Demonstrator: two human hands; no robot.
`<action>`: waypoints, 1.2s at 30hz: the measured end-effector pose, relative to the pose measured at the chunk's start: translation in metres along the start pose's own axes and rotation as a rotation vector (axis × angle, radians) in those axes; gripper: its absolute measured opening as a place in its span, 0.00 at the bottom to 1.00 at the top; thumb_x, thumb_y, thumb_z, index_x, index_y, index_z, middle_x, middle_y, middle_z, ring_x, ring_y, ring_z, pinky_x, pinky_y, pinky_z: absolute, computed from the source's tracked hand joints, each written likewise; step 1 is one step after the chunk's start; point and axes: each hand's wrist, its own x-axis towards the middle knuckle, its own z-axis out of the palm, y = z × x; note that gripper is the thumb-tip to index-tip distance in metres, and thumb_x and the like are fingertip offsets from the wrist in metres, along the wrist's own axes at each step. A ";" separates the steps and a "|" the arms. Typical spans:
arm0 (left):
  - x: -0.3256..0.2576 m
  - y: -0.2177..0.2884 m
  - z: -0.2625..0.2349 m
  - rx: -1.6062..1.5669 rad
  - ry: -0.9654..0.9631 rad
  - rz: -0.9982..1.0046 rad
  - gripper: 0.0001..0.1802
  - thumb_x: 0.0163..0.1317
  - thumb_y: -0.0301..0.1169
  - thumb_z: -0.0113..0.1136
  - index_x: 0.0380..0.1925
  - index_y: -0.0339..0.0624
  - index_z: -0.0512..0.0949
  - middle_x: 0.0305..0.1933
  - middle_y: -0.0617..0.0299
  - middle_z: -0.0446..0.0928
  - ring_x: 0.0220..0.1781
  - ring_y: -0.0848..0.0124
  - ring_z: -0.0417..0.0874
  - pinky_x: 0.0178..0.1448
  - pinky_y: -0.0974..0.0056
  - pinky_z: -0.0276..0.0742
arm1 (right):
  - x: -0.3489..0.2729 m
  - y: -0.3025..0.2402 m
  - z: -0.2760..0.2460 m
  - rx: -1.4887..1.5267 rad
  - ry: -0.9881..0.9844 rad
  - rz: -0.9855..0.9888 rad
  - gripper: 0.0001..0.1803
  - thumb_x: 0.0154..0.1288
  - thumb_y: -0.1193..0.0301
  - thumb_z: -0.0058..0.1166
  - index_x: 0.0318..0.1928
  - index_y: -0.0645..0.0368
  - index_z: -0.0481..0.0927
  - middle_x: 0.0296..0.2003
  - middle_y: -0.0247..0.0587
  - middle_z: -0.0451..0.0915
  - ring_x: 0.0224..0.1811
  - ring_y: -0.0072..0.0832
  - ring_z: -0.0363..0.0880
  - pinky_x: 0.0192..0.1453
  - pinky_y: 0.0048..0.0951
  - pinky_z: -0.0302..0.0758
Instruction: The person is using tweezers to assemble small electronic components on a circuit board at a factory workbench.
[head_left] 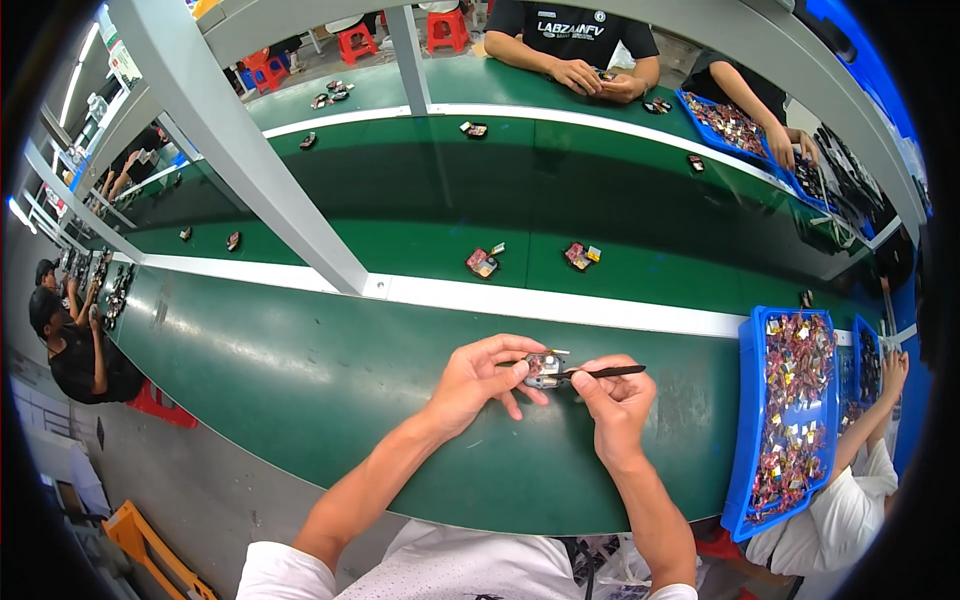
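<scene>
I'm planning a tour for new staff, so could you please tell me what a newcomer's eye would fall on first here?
Probably the bright blue tray heaped with small reddish parts, at the right of the green table. Near the centre, the left hand holds a small device, and the right hand holds a thin black tool beside it.

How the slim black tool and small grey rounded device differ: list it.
The slim black tool is long and narrow; the small grey rounded device is compact. The tool looks plain; the device shows reddish parts. The right hand holds the tool, the left hand the device. Both are held over the green table.
</scene>
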 end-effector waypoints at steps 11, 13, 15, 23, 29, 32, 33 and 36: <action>-0.002 0.001 0.001 0.017 0.034 0.094 0.19 0.74 0.29 0.59 0.58 0.27 0.74 0.52 0.43 0.83 0.40 0.56 0.91 0.30 0.65 0.88 | -0.004 0.008 -0.004 -0.208 -0.062 -0.218 0.06 0.60 0.83 0.70 0.37 0.66 0.85 0.33 0.40 0.88 0.24 0.09 0.72 0.25 0.14 0.62; -0.004 0.003 0.003 0.032 0.037 0.112 0.17 0.74 0.26 0.57 0.59 0.27 0.74 0.50 0.45 0.83 0.40 0.58 0.91 0.32 0.68 0.88 | -0.003 0.009 -0.002 -0.230 -0.053 -0.270 0.06 0.59 0.83 0.70 0.36 0.65 0.85 0.33 0.42 0.88 0.23 0.09 0.72 0.24 0.14 0.62; -0.004 0.004 0.002 0.049 0.036 0.123 0.17 0.75 0.26 0.56 0.59 0.27 0.74 0.50 0.45 0.83 0.41 0.58 0.91 0.32 0.68 0.87 | -0.002 0.009 -0.001 -0.326 -0.093 -0.428 0.06 0.57 0.83 0.72 0.33 0.62 0.87 0.34 0.43 0.90 0.21 0.09 0.72 0.22 0.15 0.60; -0.006 0.002 0.001 0.079 0.012 0.164 0.16 0.75 0.24 0.55 0.59 0.27 0.75 0.52 0.45 0.84 0.41 0.59 0.91 0.32 0.68 0.87 | -0.003 0.008 0.000 -0.415 -0.127 -0.494 0.07 0.55 0.83 0.72 0.33 0.60 0.88 0.34 0.41 0.90 0.18 0.10 0.72 0.19 0.16 0.59; -0.006 0.003 0.001 0.122 0.033 0.189 0.16 0.75 0.24 0.55 0.58 0.27 0.76 0.49 0.46 0.85 0.39 0.60 0.91 0.32 0.68 0.87 | -0.002 0.007 0.000 -0.442 -0.138 -0.525 0.07 0.55 0.82 0.73 0.33 0.59 0.87 0.34 0.41 0.90 0.16 0.10 0.72 0.18 0.16 0.60; -0.006 0.005 0.001 0.107 0.031 0.192 0.15 0.75 0.24 0.55 0.57 0.27 0.77 0.48 0.46 0.85 0.39 0.60 0.92 0.32 0.68 0.87 | -0.001 0.005 0.000 -0.468 -0.147 -0.541 0.07 0.55 0.82 0.73 0.32 0.59 0.87 0.34 0.40 0.90 0.14 0.11 0.71 0.18 0.16 0.60; -0.007 0.005 0.000 0.095 0.026 0.181 0.15 0.74 0.24 0.56 0.57 0.27 0.77 0.48 0.47 0.85 0.39 0.60 0.92 0.32 0.68 0.86 | -0.001 0.005 0.000 -0.480 -0.151 -0.545 0.07 0.55 0.81 0.73 0.32 0.58 0.87 0.33 0.40 0.90 0.14 0.11 0.71 0.18 0.15 0.61; -0.006 0.007 -0.001 0.068 0.021 0.156 0.15 0.74 0.24 0.56 0.56 0.26 0.77 0.47 0.47 0.85 0.38 0.61 0.91 0.31 0.68 0.86 | 0.000 0.006 0.000 -0.493 -0.157 -0.553 0.07 0.55 0.81 0.73 0.32 0.58 0.87 0.33 0.39 0.90 0.13 0.11 0.70 0.18 0.16 0.60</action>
